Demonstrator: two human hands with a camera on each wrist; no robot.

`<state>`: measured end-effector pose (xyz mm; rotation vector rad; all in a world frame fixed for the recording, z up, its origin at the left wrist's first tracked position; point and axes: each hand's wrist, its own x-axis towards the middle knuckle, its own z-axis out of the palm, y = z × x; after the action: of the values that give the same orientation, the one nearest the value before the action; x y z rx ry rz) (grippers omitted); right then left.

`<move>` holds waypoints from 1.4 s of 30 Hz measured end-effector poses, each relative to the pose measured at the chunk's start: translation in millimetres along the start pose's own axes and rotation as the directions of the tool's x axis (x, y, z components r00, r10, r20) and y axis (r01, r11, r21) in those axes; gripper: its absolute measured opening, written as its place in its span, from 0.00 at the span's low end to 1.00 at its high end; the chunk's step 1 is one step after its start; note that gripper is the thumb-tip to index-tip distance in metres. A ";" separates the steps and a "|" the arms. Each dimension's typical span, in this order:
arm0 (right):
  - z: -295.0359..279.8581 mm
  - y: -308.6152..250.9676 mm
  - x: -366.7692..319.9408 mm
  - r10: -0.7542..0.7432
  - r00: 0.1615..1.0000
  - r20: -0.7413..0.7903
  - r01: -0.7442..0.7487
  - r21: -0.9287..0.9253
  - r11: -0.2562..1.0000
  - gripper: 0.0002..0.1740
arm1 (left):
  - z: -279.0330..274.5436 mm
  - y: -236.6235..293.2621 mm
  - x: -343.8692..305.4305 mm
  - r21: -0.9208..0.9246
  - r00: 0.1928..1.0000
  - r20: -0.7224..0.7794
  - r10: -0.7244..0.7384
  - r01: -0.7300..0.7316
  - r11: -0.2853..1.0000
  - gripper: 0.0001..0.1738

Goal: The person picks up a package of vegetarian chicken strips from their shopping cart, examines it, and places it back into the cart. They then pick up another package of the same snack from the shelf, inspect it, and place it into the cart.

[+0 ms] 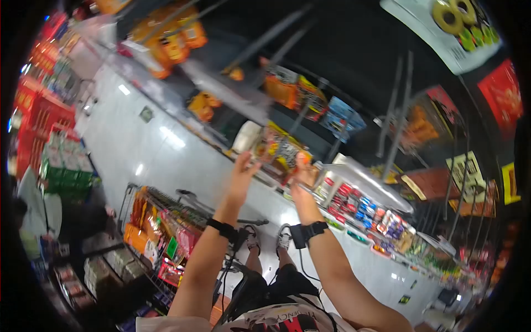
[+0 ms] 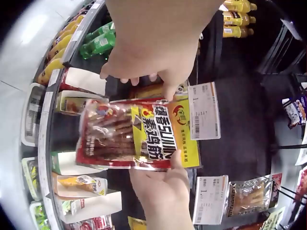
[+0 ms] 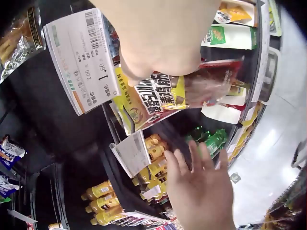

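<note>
My right hand [image 1: 304, 180] grips a flat red-and-yellow snack packet [image 2: 129, 136] with a clear window over brown sticks. In the left wrist view the right thumb lies over the packet's front, the rest of that hand mostly behind it. Facing it, my left hand [image 3: 201, 191] has its fingers extended and spread at the packet's other long edge. The left thumb tip [image 2: 169, 91] comes right up to that edge in the left wrist view. White price tags [image 3: 81, 62] hang close beside the packet's yellow end.
Shelving with metal hooks [image 1: 395, 110] and hanging packets surrounds the hands. Green bottles [image 2: 98, 44] and yellow-capped drink bottles [image 3: 103, 203] stand on shelves below. A loaded shopping cart [image 1: 160, 232] stands on the floor at left, near the person's feet.
</note>
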<state>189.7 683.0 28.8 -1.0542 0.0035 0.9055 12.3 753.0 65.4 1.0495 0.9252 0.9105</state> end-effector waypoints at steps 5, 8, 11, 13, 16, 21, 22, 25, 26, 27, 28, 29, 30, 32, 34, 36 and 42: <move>-18.5 7.5 23.8 -0.083 0.995 -0.050 0.077 -0.113 0.991 0.25 | -61.0 55.8 -107.4 0.021 0.956 0.003 -0.294 0.294 0.955 0.19; -39.3 6.6 12.9 -0.121 0.992 0.021 0.122 -0.260 0.958 0.24 | -102.0 66.6 -177.9 -0.027 0.931 -0.061 -0.361 0.360 0.933 0.17; -76.0 15.3 0.5 -0.185 0.972 0.147 0.220 -0.275 0.936 0.21 | -150.6 48.1 -247.1 -0.149 0.933 -0.165 -0.319 0.296 0.944 0.15; -111.6 3.5 -19.2 0.154 0.988 0.004 -0.141 -0.373 0.917 0.26 | -181.6 40.2 -298.0 -0.222 0.923 -0.195 -0.331 0.287 0.932 0.14; -127.0 -33.9 -85.4 0.282 0.956 0.081 -0.218 -0.449 0.867 0.27 | -205.7 77.3 -362.8 -0.032 0.859 -0.361 -0.363 0.377 0.925 0.14; -233.2 -34.9 -131.6 0.631 0.775 -0.034 -0.501 -0.642 0.581 0.28 | -290.7 41.1 -447.9 0.565 0.881 -0.437 -0.182 0.426 0.706 0.10; -258.3 -29.6 -134.5 0.664 0.744 -0.072 -0.533 -0.665 0.524 0.27 | -283.0 68.1 -452.5 0.756 0.894 -0.409 -0.182 0.444 0.481 0.11; -294.2 -36.9 -168.3 0.550 0.804 -0.227 -0.554 -0.622 0.553 0.24 | -316.3 47.6 -459.7 0.971 0.958 -0.221 -0.185 0.233 0.047 0.14; -308.8 -39.1 -181.8 0.524 0.811 -0.261 -0.552 -0.639 0.536 0.24 | -330.0 35.1 -458.9 0.988 0.961 -0.151 -0.230 0.154 -0.006 0.14; -321.1 -39.7 -193.3 0.493 0.818 -0.296 -0.550 -0.652 0.522 0.24 | -341.5 25.0 -455.2 0.996 0.958 -0.079 -0.275 0.065 -0.057 0.14; -325.5 -43.2 -204.2 0.460 0.824 -0.330 -0.549 -0.663 0.508 0.24 | -347.5 16.7 -453.0 0.998 0.972 0.007 -0.235 -0.020 -0.053 0.16; -330.2 -47.6 -215.3 0.468 0.821 -0.328 -0.556 -0.648 0.521 0.24 | -354.7 8.8 -451.1 0.992 0.975 0.058 -0.214 -0.080 -0.097 0.16; -328.1 -53.4 -232.7 0.476 0.818 -0.323 -0.560 -0.636 0.531 0.24 | -360.2 2.7 -448.6 0.981 0.976 0.106 -0.191 -0.134 -0.140 0.17; -327.7 -61.7 -264.3 0.478 0.834 -0.276 -0.539 -0.590 0.601 0.25 | -367.1 -4.5 -441.9 0.960 0.960 0.146 -0.237 -0.196 -0.200 0.19; -332.1 -63.3 -287.7 0.448 0.853 -0.269 -0.521 -0.506 0.688 0.25 | -375.3 -11.7 -445.5 0.938 0.954 0.175 -0.243 -0.236 -0.254 0.17; -335.1 -63.1 -308.4 0.431 0.862 -0.268 -0.508 -0.452 0.733 0.26 | -376.1 -11.9 -446.5 0.930 0.960 0.210 -0.183 -0.254 -0.267 0.12; -333.6 -60.9 -342.9 0.389 0.872 -0.297 -0.488 -0.466 0.738 0.28 | -403.6 -32.6 -450.9 0.848 0.905 0.261 -0.337 -0.381 -0.368 0.09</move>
<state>139.7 203.4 37.8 -1.7034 0.1740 1.2807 -508.6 446.4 20.9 2.7309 1.1962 -0.6627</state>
